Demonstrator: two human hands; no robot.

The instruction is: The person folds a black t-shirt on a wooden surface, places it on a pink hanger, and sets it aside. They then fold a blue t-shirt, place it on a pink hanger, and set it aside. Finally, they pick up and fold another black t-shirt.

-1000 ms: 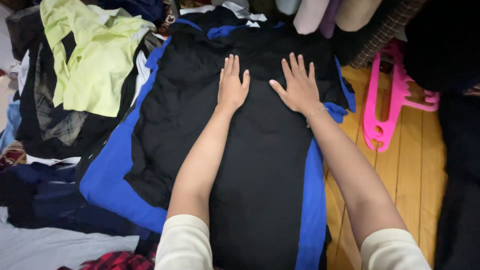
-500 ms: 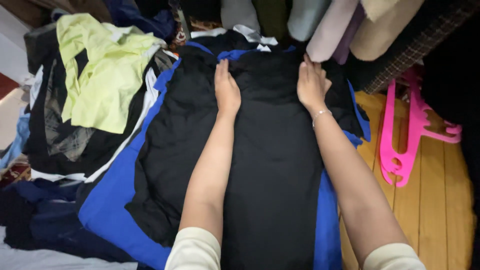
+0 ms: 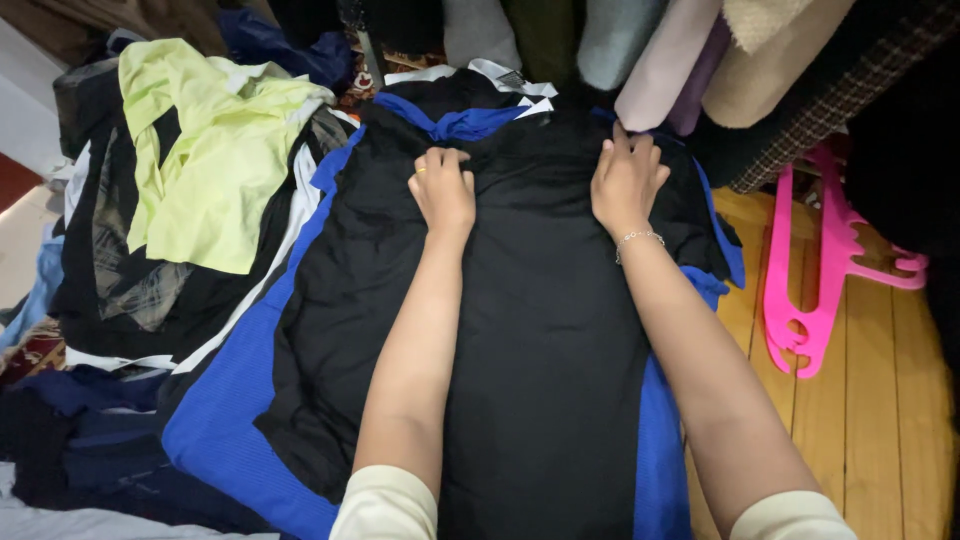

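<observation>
Left hand (image 3: 443, 188) curled, fingers pinching fabric near top edge of black garment (image 3: 530, 330). Right hand (image 3: 627, 180) beside it, fingers bent, pressing same garment's upper edge; whether it grips fabric, cannot tell. Black garment spread flat under both forearms, atop blue garment (image 3: 235, 420). Yellow-green shirt (image 3: 205, 150) well left of left hand. Pink hangers (image 3: 815, 270) right of right hand, on wooden floor (image 3: 890, 420).
</observation>
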